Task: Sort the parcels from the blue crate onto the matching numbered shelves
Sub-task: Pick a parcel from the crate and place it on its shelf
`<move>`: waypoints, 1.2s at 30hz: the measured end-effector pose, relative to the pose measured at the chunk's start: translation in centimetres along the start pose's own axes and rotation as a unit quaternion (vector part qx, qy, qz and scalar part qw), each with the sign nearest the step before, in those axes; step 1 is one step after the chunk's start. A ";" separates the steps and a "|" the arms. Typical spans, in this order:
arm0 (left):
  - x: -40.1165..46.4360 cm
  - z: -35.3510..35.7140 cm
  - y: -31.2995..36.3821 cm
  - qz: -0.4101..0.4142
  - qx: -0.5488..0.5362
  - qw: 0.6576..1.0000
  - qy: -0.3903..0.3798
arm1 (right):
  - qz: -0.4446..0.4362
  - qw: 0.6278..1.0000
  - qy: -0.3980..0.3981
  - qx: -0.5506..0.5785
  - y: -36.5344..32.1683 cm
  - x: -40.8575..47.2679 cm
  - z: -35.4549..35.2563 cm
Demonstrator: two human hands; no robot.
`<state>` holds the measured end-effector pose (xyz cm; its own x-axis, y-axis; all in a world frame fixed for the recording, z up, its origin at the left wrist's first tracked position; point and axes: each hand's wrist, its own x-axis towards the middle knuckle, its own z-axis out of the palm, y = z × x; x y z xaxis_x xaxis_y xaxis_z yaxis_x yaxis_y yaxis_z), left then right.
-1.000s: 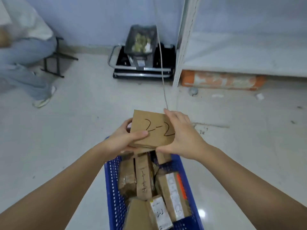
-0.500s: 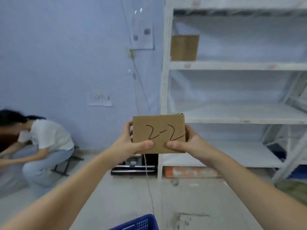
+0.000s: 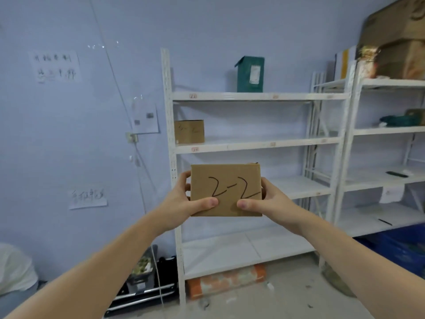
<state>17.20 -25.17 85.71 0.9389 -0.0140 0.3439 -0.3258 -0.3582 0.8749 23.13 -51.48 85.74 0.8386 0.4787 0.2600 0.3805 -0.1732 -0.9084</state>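
A brown cardboard parcel (image 3: 226, 189) marked "2-2" in black pen is gripped upright between the left hand (image 3: 184, 203) and the right hand (image 3: 268, 203), thumbs pressed on its near face. Behind it a white shelf rack (image 3: 253, 143) is set against a pale blue wall (image 3: 69, 134). A second brown box (image 3: 189, 131), with faint handwriting, is seen on the second shelf at far left; a green box (image 3: 250, 74) is placed on top. Paper notices (image 3: 56, 66) on the wall are blurred.

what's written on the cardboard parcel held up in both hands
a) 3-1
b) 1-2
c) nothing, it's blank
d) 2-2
d: the flat cardboard parcel, gripped at its lower edge by the left hand and the right hand, bears a handwritten "2-2" in black marker on the face turned to the camera.
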 end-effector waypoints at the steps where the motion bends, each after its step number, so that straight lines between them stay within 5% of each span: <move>1: 0.6 1.4 0.7 0.002 0.001 1.000 -0.007 | -0.002 1.000 0.003 -0.003 0.2 -0.5 -1.6; 17: 16.9 19.9 3.3 0.033 -0.016 0.999 -0.024 | -0.010 0.999 0.040 0.006 6.6 3.0 -23.3; 36: 40.8 8.8 -1.9 0.063 0.051 0.994 0.071 | -0.126 0.992 0.014 -0.023 7.5 34.4 -24.7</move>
<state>57.08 -33.25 95.07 0.8634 0.0643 0.5004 -0.4208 -0.4555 0.7845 64.46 -57.56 95.92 0.7247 0.4873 0.4872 0.5968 -0.0904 -0.7973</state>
